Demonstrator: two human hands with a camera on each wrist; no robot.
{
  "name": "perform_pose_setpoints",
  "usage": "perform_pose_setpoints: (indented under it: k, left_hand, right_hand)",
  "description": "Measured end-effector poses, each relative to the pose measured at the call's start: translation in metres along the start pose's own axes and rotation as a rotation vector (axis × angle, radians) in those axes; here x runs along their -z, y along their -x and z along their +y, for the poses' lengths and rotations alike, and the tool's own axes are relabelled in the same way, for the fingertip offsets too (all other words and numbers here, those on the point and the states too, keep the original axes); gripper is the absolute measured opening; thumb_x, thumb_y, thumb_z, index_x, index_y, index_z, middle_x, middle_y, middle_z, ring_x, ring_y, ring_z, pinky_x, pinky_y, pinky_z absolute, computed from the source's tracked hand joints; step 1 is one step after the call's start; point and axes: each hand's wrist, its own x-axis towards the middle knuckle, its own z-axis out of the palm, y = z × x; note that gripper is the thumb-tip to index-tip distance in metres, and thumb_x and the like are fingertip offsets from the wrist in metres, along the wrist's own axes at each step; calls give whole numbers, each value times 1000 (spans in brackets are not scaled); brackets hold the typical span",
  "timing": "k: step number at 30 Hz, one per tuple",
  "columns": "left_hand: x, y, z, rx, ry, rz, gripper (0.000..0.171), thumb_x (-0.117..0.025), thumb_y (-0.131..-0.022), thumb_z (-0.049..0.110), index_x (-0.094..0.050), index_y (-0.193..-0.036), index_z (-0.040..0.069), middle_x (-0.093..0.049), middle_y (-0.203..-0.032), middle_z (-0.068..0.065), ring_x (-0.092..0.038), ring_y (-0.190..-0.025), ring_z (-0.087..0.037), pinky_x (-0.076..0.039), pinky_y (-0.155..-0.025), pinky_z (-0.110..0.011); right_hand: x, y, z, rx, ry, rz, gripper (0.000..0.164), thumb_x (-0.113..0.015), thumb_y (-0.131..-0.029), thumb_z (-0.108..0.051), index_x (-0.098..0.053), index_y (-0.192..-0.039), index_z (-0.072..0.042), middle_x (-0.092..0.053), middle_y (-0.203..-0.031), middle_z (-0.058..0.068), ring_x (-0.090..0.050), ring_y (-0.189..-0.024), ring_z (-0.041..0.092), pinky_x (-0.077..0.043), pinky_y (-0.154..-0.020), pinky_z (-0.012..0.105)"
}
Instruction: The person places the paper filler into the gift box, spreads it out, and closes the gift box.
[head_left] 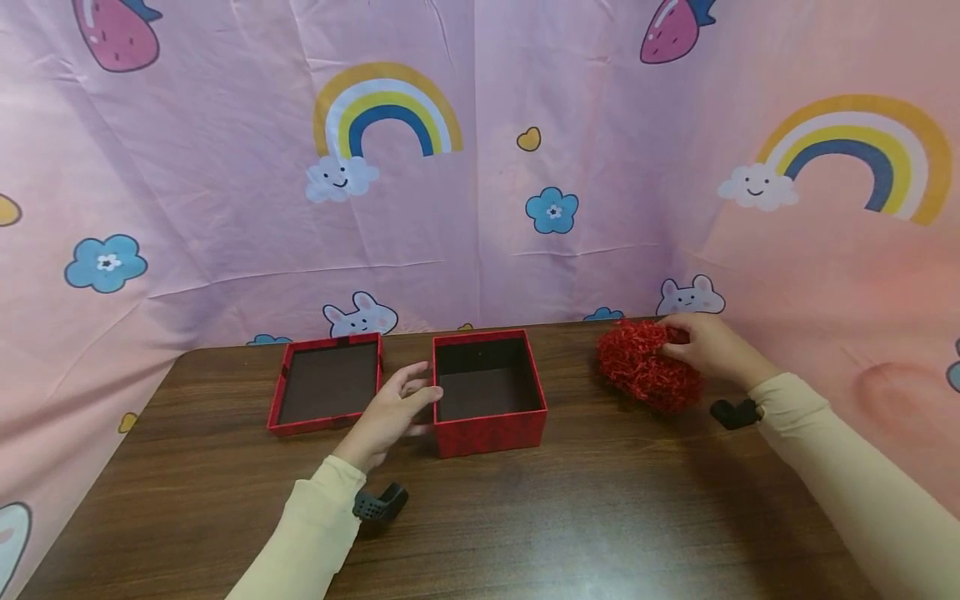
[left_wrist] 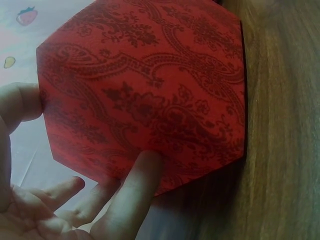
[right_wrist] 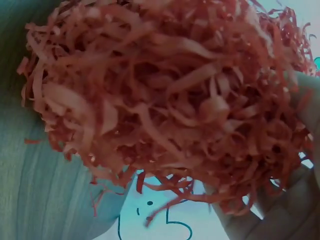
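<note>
My left hand [head_left: 392,410] is at the left side of an open red box [head_left: 491,433] with a dark interior. In the left wrist view, fingertips [left_wrist: 145,167] touch the box's patterned wall [left_wrist: 150,90], the fingers fairly straight. On the right, my right hand [head_left: 712,350] grips a clump of red shredded paper [head_left: 645,371], thumb and fingers at its right side. The right wrist view is mostly filled by the shredded paper [right_wrist: 150,100], which partly hides the fingers.
A red box lid [head_left: 322,423], inner side up, lies on the wooden table [head_left: 480,525] left of the box. Behind the table hangs a pink printed cloth [head_left: 480,250], which also covers the sides.
</note>
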Motion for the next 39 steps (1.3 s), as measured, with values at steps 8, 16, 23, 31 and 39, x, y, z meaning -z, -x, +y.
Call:
perform_pose_setpoints:
  k: [8,16,23,31,39]
  left_hand:
    - [-1,-1,0,12,25,2,72,-68,-100,29,-30,-160,16,-39,-159,-21,-44,-143,-42,-53,-99,-57]
    - [-1,-1,0,12,24,8,69,-66,-102,27,-30,-160,16,-38,-160,-22,-43,-144,-42,-54,-99,-57]
    - [-1,-2,0,27,21,15,70,-68,-100,31,-32,-159,18,-39,-159,-20,-44,-143,-41,-55,-99,-54]
    - [0,0,-1,9,19,10,71,-68,-101,33,-32,-160,16,-37,-160,-21,-44,-143,-42,-55,-99,-54]
    - [0,1,-3,2,5,17,70,-68,-101,35,-35,-159,15,-39,-160,-21,-48,-141,-42,-56,-98,-53]
  right_hand:
    - [11,-1,-5,-3,0,15,20,-70,-97,-12,-70,-114,-1,-73,-101,13,-68,-93,29,-56,-82,48]
    - [19,-5,-9,9,-17,36,10,-69,-97,-9,-70,-107,-5,-71,-93,7,-64,-85,21,-55,-77,41]
    - [30,-9,-14,37,-12,79,19,-71,-96,-8,-69,-113,0,-72,-97,15,-67,-87,29,-55,-77,45]
    - [42,-15,-22,39,-6,96,25,-70,-97,-6,-68,-119,4,-71,-106,25,-68,-95,38,-54,-83,50]
    - [57,-18,-33,91,30,126,22,-70,-96,-5,-69,-116,5,-73,-103,20,-68,-88,29,-54,-77,43]
